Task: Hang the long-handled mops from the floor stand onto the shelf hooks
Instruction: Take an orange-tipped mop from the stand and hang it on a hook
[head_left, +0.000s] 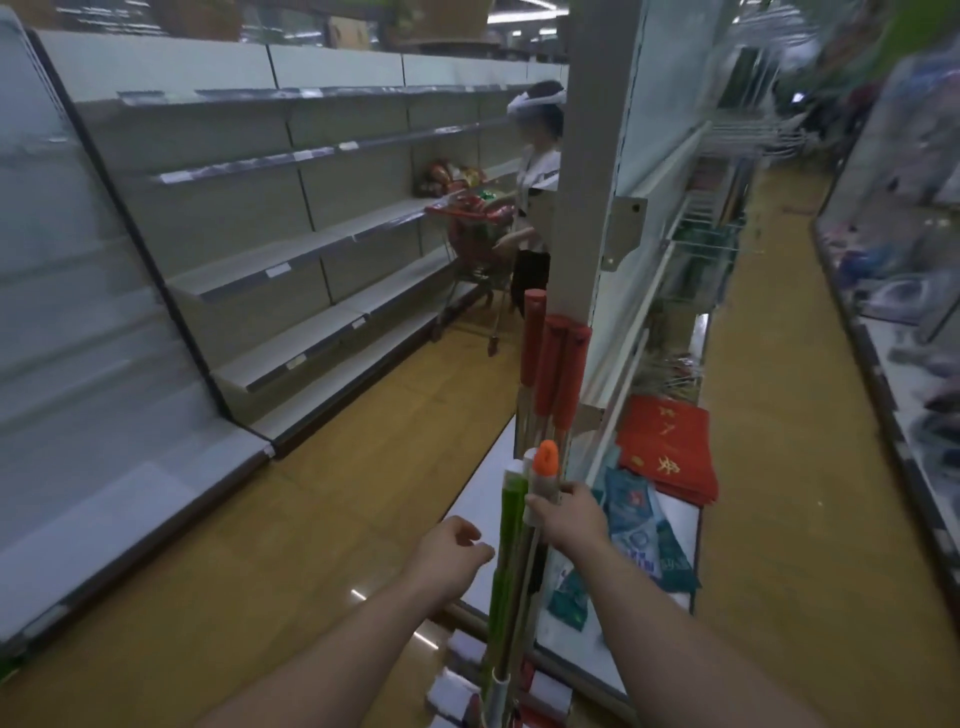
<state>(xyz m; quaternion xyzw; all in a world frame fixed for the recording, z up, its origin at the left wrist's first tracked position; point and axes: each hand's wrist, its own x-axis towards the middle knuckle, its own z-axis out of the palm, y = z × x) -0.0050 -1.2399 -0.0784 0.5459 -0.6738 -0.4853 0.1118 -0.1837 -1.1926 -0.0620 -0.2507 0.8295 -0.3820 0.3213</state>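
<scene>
Two hands: right hand (569, 512) gripping orange-tipped mop handle (544, 470), left hand (451, 553) loosely open, nr green handle (511, 525)

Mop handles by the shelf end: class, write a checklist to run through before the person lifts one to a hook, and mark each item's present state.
1. Right hand grips the orange-capped handle: ok.
2. Left hand holds something: not ok, it is open and free.
3. Green handle stands apart from the gripped one: not ok, they are bunched.
4. Free hook in view: cannot tell.
5. Red-gripped handles already hanging: cannot tell.
</scene>
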